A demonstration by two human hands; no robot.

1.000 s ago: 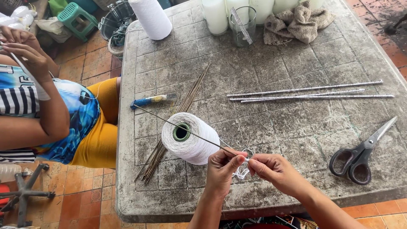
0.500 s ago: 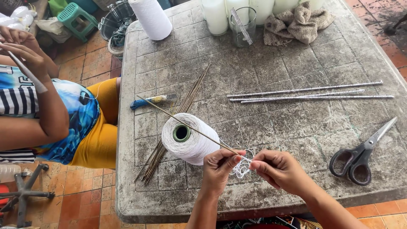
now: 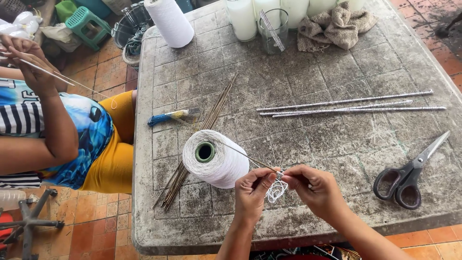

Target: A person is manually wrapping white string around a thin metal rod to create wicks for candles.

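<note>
Thin stick point(image 3: 250, 159), long axis slanting up-left over the thread spool point(image 3: 214, 159), both hands point(image 3: 284, 185) pinching its near end

No packages, labels, signs, screens.

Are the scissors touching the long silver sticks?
Apart. The head view shows bare grey table between the scissors at the right edge and the silver sticks lying farther up.
</note>
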